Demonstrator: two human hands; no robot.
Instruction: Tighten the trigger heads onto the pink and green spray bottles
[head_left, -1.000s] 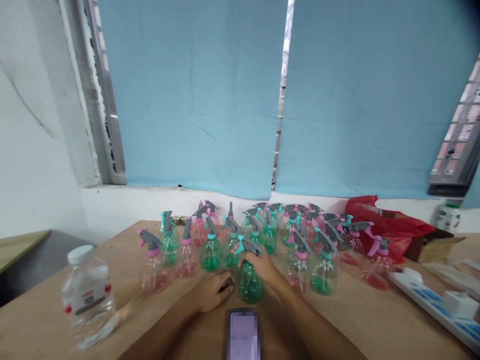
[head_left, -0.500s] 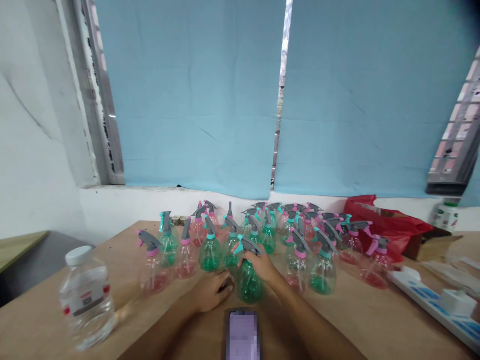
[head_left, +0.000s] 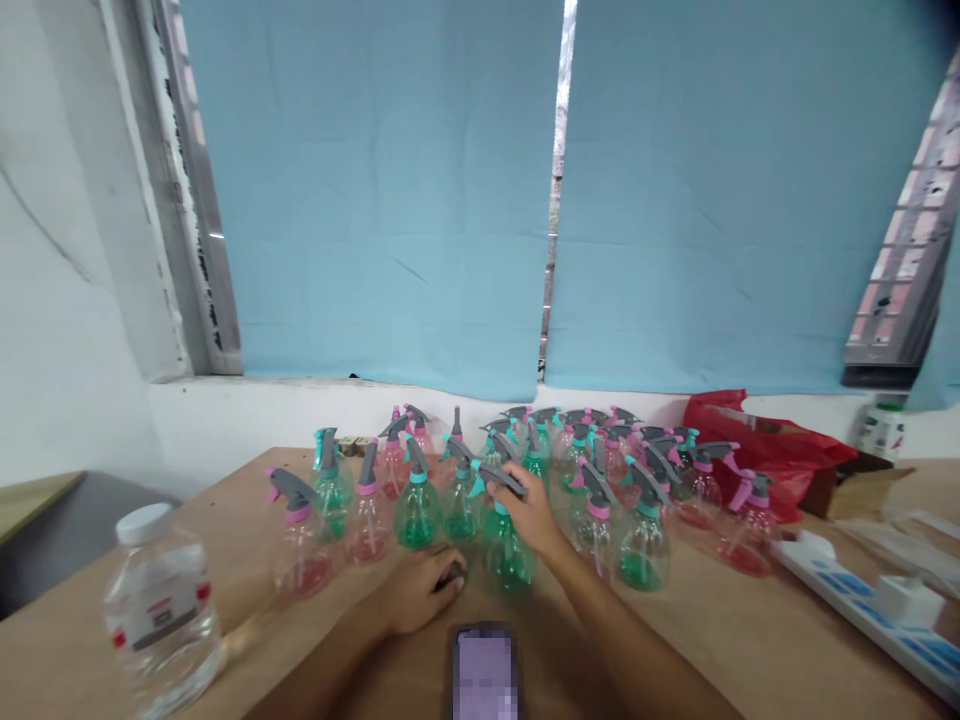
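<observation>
My right hand [head_left: 534, 512] is closed around the top of a green spray bottle [head_left: 511, 555], at its grey spray head [head_left: 501, 478] with a turquoise trigger. The bottle is upright at the front of the group, with a little green showing low in it. Some of my right fingers are hidden behind the spray head. My left hand [head_left: 424, 592] rests on the table just left of that bottle, its fingers curled in. A dark patch shows between thumb and fingers, and I cannot make out whether anything is held. Beside it stands another green spray bottle [head_left: 417, 510].
Several pink and green spray bottles stand behind and to both sides, including a pink one [head_left: 304, 550]. A large water bottle [head_left: 163, 610] is at left, a phone [head_left: 486, 670] in front. A red plastic bag [head_left: 787, 445] and a white power strip [head_left: 870, 610] lie at right.
My right hand has shifted slightly away from me and up on the spray bottle, which stands a little farther back. The left hand stays curled on the table. The view has shifted a little.
</observation>
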